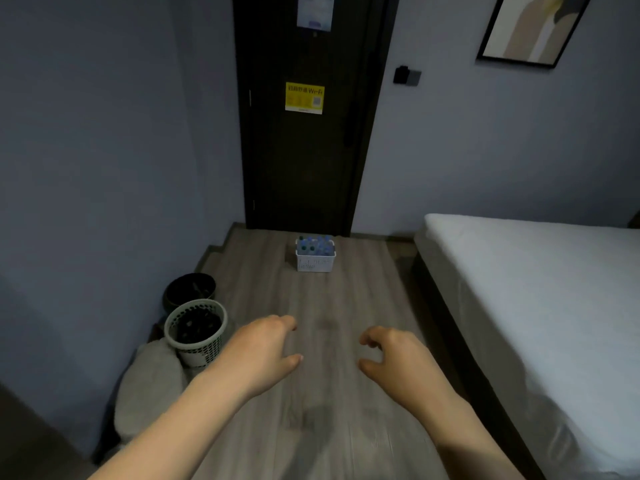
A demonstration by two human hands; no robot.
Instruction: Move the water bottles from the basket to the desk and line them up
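A small white basket (315,263) stands on the wooden floor in front of a dark door. Several water bottles (313,244) with blue and green caps stand upright in it. My left hand (263,348) and my right hand (398,358) hang in the air over the floor, well short of the basket. Both have loosely curled fingers and hold nothing. No desk is in view.
A bed with a white sheet (540,289) fills the right side. At the left wall stand a white perforated bin (197,332), a dark bin (189,289) behind it and a grey cushion (149,386). The dark door (304,150) is closed.
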